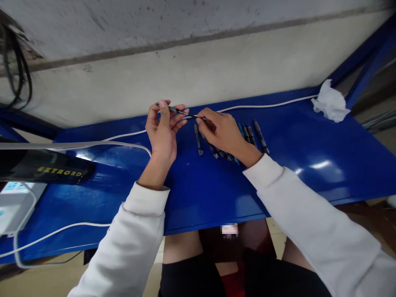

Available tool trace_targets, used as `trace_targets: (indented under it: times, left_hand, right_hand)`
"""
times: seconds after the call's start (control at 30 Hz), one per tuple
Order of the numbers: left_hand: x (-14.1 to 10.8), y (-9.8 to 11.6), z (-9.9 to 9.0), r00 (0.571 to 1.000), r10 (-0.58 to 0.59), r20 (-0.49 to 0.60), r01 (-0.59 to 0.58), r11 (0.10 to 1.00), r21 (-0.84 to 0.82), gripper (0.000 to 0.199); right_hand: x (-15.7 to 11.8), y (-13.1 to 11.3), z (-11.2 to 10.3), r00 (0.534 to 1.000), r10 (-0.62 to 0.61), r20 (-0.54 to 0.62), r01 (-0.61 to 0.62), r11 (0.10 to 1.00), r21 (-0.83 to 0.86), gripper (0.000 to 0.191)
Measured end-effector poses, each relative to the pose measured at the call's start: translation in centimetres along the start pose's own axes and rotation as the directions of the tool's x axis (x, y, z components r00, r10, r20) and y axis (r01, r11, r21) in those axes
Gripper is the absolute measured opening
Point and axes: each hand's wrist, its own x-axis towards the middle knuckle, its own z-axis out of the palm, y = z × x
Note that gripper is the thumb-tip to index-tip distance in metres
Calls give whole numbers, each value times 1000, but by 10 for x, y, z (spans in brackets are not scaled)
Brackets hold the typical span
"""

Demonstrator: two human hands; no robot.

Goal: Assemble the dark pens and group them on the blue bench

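Above the back of the blue tabletop, my left hand grips a dark pen barrel between thumb and fingers, its other fingers curled loosely. My right hand pinches a thin dark pen refill that lines up with the barrel's right end. Whether the refill sits inside the barrel or just touches it, I cannot tell. Beneath and beside my right hand lie several dark pens, some partly hidden by the hand. One dark pen rests just left of that hand.
White cables run along the back and left of the blue table. A crumpled white tissue sits at the back right. On the left are a black cylinder with yellow lettering and a white power strip. A wall stands behind.
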Motion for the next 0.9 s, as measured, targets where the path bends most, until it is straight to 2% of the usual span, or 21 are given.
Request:
trace_targets:
  times: [0.17,0.3,0.5,0.67,0.77,0.9]
  left_hand:
    - [-1,-3,1,997,-80,2,80,997,-15,33]
    - [-3,-6,2,993,-107,46,108,994,-23,32]
    - [-7,-13,6,992,-66,110,70,997,-31,39]
    - [3,-10,-2,1000,-27,15,28,996,-81,28]
    - [16,-4,-18,998,-39,-53,29,985,-169,15]
    - [30,-3,-37,987,-76,-140,48,979,-196,20]
  right_hand:
    - [0,0,0,1000,6,10,-5,1000,-23,28]
    - [0,0,-1,1000,2,14,-1,1000,-23,27]
    - [-1,3,3,1000,2,14,-1,999,-38,23]
    - [-2,5,5,1000,1,-23,-2,1000,-29,28]
    - [-1,3,2,999,-3,-45,3,1000,-4,36]
    - [-1,1,-3,994,-8,-112,11,1000,26,44]
